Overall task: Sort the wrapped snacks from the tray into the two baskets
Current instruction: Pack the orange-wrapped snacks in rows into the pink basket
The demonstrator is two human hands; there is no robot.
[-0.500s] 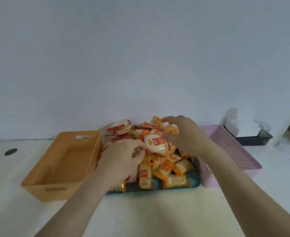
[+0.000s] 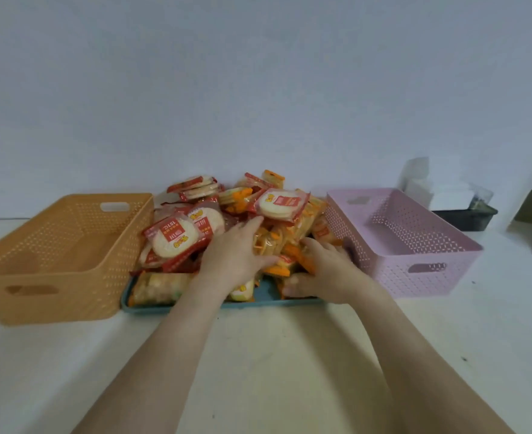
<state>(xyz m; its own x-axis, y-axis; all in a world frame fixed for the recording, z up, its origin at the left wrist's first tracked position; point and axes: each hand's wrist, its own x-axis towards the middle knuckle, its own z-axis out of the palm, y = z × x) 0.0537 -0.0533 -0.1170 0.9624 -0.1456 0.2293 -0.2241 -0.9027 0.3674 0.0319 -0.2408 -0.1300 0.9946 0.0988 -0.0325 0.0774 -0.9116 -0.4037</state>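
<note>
Head view, all placed vs the teal tray (image 2: 267, 300): tray sits mid-table w/ a big heap of wrapped snacks (image 2: 236, 227) on it. Two kinds show: round white crackers in red wrap, e.g. the red round pack (image 2: 173, 238) on the tray's left half, and longer orange/yellow packs (image 2: 277, 239) toward its right half. Orange basket (image 2: 61, 255) touches the tray's left edge; pink basket (image 2: 399, 242) just right of it. Both look empty inside, so sorting has barely begun, I'd judge.

Left hand (image 2: 239, 255) lies palm-down on the heap's centre, fingers loosely spread, pressing rather than pinching. Right hand (image 2: 324, 270) is at the tray's front-right corner, fingers curled into orange wrappers; can't tell if it actually has one pinched.

Doing it well, imo: pull packs off the top/edge, not from under the pile, since the stack looks slippery. Keep one kind per basket, with each hand feeding the basket on its side.
</note>
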